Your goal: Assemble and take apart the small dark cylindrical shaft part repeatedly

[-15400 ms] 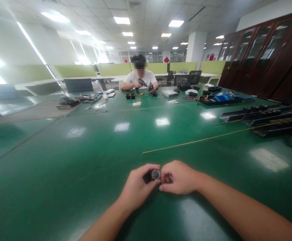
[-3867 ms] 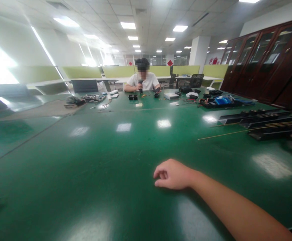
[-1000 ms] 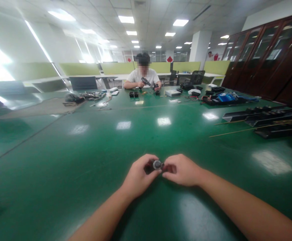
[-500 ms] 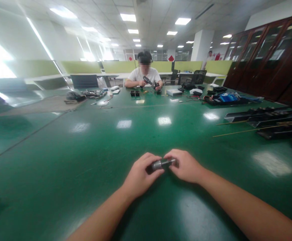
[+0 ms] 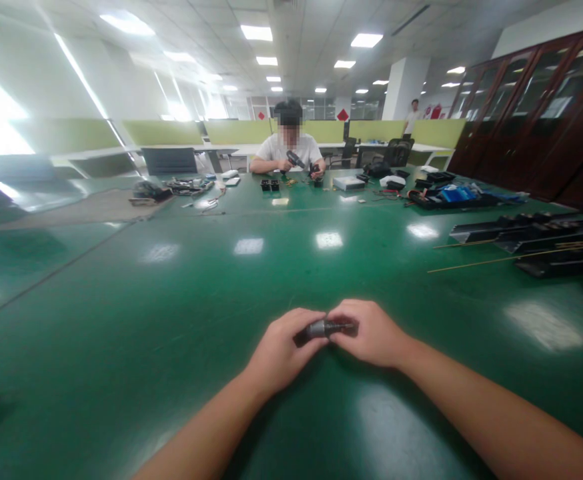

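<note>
Just above the green table (image 5: 181, 387), near its front, a small grey metal cylinder (image 5: 316, 329) with a darker, narrower right end lies sideways between my hands. Its left part sits in the curl of my left hand (image 5: 284, 347), thumb below and fingers above. My right hand (image 5: 369, 333) is closed around the narrow end, thumb and fingertips almost meeting my left fingertips. The exact kind of the cylinder is too blurred to tell, and its far right tip is partly covered by my right fingers.
Across the table a seated person (image 5: 287, 147) holds a power drill (image 5: 295, 160), with black boxes (image 5: 270, 186) alongside. Black metal channels (image 5: 536, 230) and thin yellowish rods (image 5: 491, 263) lie at right. Behind them sits a tray with blue items (image 5: 456, 194). Tools (image 5: 189, 187) lie far left.
My right hand has shifted slightly left, closer to my left hand, and its fingertips now sit against the cylinder's narrow part. In the background, a standing person has moved left.
</note>
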`<action>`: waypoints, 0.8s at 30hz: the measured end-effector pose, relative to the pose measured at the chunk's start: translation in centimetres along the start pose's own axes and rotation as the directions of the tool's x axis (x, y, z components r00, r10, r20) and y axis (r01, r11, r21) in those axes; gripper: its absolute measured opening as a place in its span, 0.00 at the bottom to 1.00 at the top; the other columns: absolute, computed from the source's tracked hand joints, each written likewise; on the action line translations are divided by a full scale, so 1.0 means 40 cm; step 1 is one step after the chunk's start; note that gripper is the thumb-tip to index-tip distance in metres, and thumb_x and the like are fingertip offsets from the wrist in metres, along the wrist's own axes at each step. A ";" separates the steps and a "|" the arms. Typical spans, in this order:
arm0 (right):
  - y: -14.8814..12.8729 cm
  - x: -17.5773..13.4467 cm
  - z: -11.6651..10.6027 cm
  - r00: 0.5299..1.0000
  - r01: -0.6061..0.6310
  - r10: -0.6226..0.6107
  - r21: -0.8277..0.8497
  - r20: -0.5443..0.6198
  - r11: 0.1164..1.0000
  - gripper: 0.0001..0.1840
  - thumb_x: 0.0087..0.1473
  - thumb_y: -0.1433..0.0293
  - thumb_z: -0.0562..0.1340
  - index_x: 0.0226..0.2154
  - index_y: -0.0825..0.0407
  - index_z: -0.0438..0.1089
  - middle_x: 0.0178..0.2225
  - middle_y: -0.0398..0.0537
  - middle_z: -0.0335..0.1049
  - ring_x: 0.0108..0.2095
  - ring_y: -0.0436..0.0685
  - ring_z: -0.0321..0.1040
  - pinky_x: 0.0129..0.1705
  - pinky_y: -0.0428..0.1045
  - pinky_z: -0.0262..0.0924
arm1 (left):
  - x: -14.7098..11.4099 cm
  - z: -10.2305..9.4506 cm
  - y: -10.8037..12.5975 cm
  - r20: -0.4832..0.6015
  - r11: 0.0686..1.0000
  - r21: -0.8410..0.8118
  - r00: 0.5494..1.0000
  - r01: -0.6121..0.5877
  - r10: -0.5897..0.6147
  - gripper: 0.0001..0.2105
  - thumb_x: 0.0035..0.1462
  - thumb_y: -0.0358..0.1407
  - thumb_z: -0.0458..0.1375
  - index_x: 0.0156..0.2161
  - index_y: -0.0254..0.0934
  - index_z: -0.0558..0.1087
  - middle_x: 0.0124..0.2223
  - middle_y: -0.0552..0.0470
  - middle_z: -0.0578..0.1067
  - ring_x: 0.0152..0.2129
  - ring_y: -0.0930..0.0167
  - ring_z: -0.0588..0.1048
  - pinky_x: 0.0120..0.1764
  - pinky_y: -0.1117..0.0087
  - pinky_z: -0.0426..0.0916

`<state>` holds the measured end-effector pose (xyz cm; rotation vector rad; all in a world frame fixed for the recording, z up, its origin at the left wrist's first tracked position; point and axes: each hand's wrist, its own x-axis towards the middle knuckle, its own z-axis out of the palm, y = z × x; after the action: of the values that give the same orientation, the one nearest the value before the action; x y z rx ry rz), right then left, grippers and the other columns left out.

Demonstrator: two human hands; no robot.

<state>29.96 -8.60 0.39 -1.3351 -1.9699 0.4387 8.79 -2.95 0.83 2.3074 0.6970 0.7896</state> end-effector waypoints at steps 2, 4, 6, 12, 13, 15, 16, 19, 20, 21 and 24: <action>0.000 -0.001 0.001 1.000 0.008 -0.008 0.008 -0.006 1.000 0.10 0.49 0.74 0.66 0.37 0.51 0.75 0.33 0.45 0.73 0.33 0.53 0.68 0.37 0.47 0.61 | 0.000 0.001 0.000 0.014 1.000 -0.001 1.000 -0.006 0.006 0.12 0.59 0.37 0.62 0.48 0.41 0.75 0.46 0.50 0.77 0.43 0.68 0.75 0.48 0.67 0.69; 0.000 -0.002 0.003 1.000 0.018 -0.018 0.017 -0.010 1.000 0.09 0.49 0.74 0.66 0.36 0.51 0.75 0.33 0.45 0.73 0.33 0.53 0.68 0.36 0.47 0.60 | 0.000 0.000 0.001 0.021 1.000 -0.003 1.000 -0.011 0.011 0.12 0.59 0.37 0.62 0.48 0.41 0.75 0.46 0.50 0.77 0.43 0.68 0.75 0.47 0.67 0.69; 0.001 -0.003 0.005 0.999 0.033 -0.033 0.023 -0.012 0.999 0.09 0.49 0.75 0.66 0.36 0.51 0.75 0.32 0.45 0.73 0.33 0.53 0.68 0.36 0.46 0.60 | 0.000 0.000 0.003 0.027 1.000 -0.007 1.000 -0.012 0.012 0.12 0.59 0.37 0.62 0.48 0.42 0.75 0.45 0.50 0.77 0.42 0.68 0.75 0.47 0.67 0.69; 0.005 -0.004 0.009 0.999 0.043 -0.043 0.020 -0.005 0.999 0.08 0.49 0.75 0.66 0.34 0.51 0.74 0.32 0.44 0.73 0.32 0.53 0.68 0.35 0.47 0.61 | 0.002 0.001 0.006 0.048 0.999 -0.028 0.999 -0.025 0.026 0.11 0.59 0.35 0.62 0.48 0.41 0.75 0.45 0.51 0.78 0.42 0.69 0.75 0.47 0.68 0.69; 0.005 -0.004 0.009 0.999 0.041 -0.041 0.018 -0.004 0.999 0.07 0.49 0.75 0.66 0.34 0.51 0.74 0.32 0.44 0.73 0.32 0.53 0.68 0.35 0.47 0.60 | 0.002 0.002 0.005 0.049 0.999 -0.028 0.998 -0.027 0.028 0.11 0.59 0.36 0.62 0.48 0.41 0.75 0.45 0.51 0.77 0.42 0.69 0.75 0.47 0.68 0.69; 0.004 -0.004 0.009 0.999 0.040 -0.040 0.012 -0.006 0.999 0.07 0.49 0.75 0.66 0.34 0.51 0.74 0.31 0.44 0.73 0.32 0.53 0.68 0.35 0.47 0.60 | 0.002 0.003 0.003 0.049 0.999 -0.026 0.998 -0.029 0.030 0.11 0.59 0.36 0.62 0.48 0.42 0.75 0.45 0.52 0.77 0.42 0.70 0.74 0.47 0.69 0.68; 0.004 -0.004 0.008 0.999 0.040 -0.040 0.011 -0.006 0.999 0.07 0.49 0.75 0.66 0.34 0.51 0.74 0.31 0.44 0.73 0.32 0.53 0.68 0.34 0.47 0.60 | 0.001 0.004 0.002 0.048 0.999 -0.024 0.998 -0.029 0.030 0.11 0.59 0.35 0.62 0.48 0.42 0.75 0.45 0.52 0.77 0.42 0.70 0.74 0.47 0.69 0.68; 0.003 -0.004 0.008 0.999 0.045 -0.045 0.009 -0.006 0.999 0.06 0.49 0.74 0.66 0.33 0.51 0.74 0.31 0.45 0.73 0.31 0.53 0.68 0.35 0.47 0.60 | 0.000 0.003 0.001 0.049 0.999 -0.017 0.998 -0.028 0.029 0.11 0.59 0.35 0.62 0.48 0.42 0.75 0.45 0.52 0.77 0.42 0.70 0.74 0.47 0.69 0.68; 0.003 -0.004 0.008 0.999 0.048 -0.048 0.009 -0.003 0.999 0.06 0.49 0.74 0.66 0.33 0.51 0.74 0.31 0.45 0.73 0.31 0.53 0.68 0.35 0.47 0.60 | 0.000 0.002 0.001 0.048 1.000 -0.014 0.998 -0.028 0.029 0.12 0.59 0.35 0.62 0.48 0.42 0.75 0.45 0.52 0.77 0.42 0.70 0.74 0.47 0.69 0.68; 0.003 -0.004 0.007 0.999 0.050 -0.050 0.008 -0.002 0.999 0.05 0.49 0.74 0.66 0.33 0.51 0.75 0.31 0.44 0.73 0.31 0.53 0.68 0.35 0.47 0.60 | 0.000 0.002 0.002 0.048 1.000 -0.011 0.998 -0.028 0.029 0.12 0.59 0.34 0.62 0.48 0.42 0.75 0.45 0.52 0.77 0.42 0.70 0.74 0.47 0.69 0.68; 0.002 -0.004 0.006 0.999 0.050 -0.050 0.005 0.003 0.999 0.05 0.49 0.74 0.66 0.32 0.51 0.75 0.31 0.44 0.74 0.31 0.53 0.68 0.35 0.47 0.60 | 0.000 0.002 0.002 0.048 1.000 -0.005 0.998 -0.031 0.031 0.12 0.58 0.34 0.63 0.48 0.42 0.75 0.45 0.52 0.77 0.42 0.70 0.74 0.47 0.69 0.69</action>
<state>29.88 -8.69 0.12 -1.2794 -1.9994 0.4218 8.87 -3.05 0.84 2.3303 0.6394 0.7464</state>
